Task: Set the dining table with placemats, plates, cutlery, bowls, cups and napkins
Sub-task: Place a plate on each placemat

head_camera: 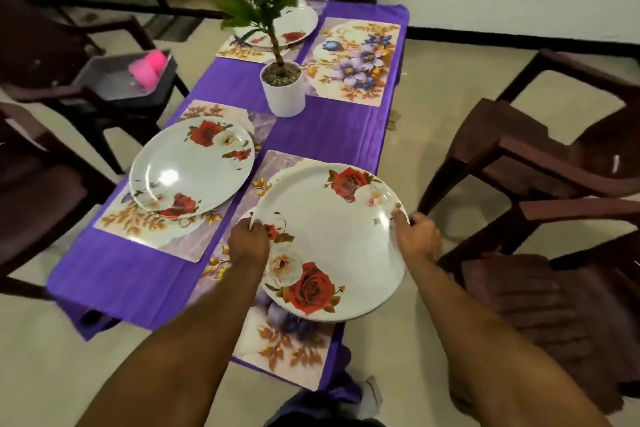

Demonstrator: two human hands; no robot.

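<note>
I hold a white plate with red roses (332, 239) over the near right floral placemat (287, 340). My left hand (249, 239) grips its left rim and my right hand (417, 236) grips its right rim. A second rose plate (192, 168) lies on the near left placemat (149, 229). A third plate (294, 26) sits on the far left placemat (239, 50), partly hidden by plant leaves. The far right placemat (356, 62) is bare. All rest on a purple tablecloth (325, 128).
A potted plant in a white pot (282, 90) stands mid-table. Dark brown chairs (554, 166) flank both sides. On the left chair (69, 90) sits a grey tray (114, 80) holding pink cups (147, 68).
</note>
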